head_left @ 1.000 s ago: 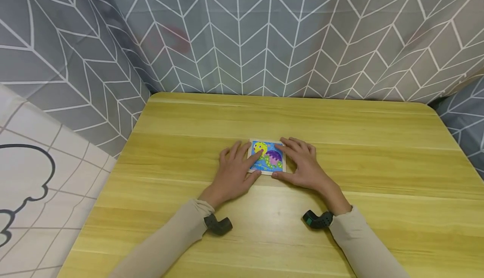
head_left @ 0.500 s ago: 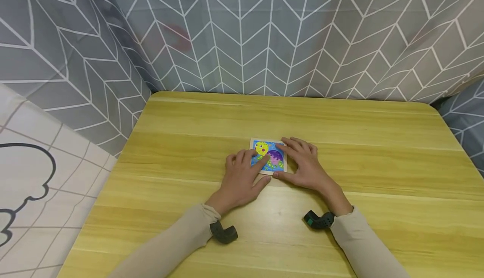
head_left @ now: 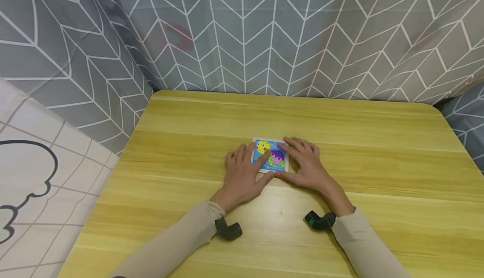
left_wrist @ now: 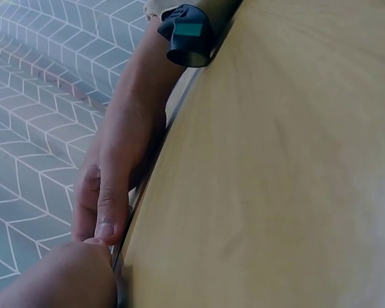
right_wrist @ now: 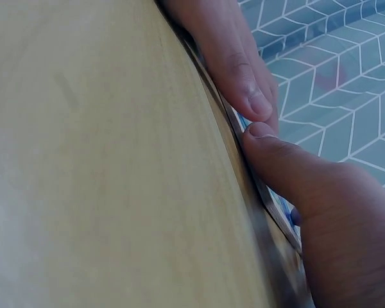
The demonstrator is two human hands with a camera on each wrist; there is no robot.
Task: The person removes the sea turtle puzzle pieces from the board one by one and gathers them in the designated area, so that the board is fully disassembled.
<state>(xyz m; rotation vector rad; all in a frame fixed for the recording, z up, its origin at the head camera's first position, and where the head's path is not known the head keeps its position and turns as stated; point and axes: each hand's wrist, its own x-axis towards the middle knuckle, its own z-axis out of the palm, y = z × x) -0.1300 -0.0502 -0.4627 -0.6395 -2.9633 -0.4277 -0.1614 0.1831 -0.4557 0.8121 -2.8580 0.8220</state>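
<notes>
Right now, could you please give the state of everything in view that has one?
Square, pale-framed, colourful cartoon board: flat, picture up, partly covered
Left hand: fingers spread, index finger over the board
Right hand: relaxed, index finger over the board, thumb at its near edge
Grey, white-lined fabric curtain: hanging
Dark, curved wrist devices: worn, one each wrist

Patterned grey curtains (head_left: 264,38) behind a wood-grain table (head_left: 378,152) suggest a curtained-off indoor workspace.

square multicoloured picture board (head_left: 277,158) on rectangular yellow wooden tabletop (head_left: 204,118), between left hand (head_left: 242,181) and right hand (head_left: 308,166); grey patterned cloth curtain (head_left: 257,38) behind.
</notes>
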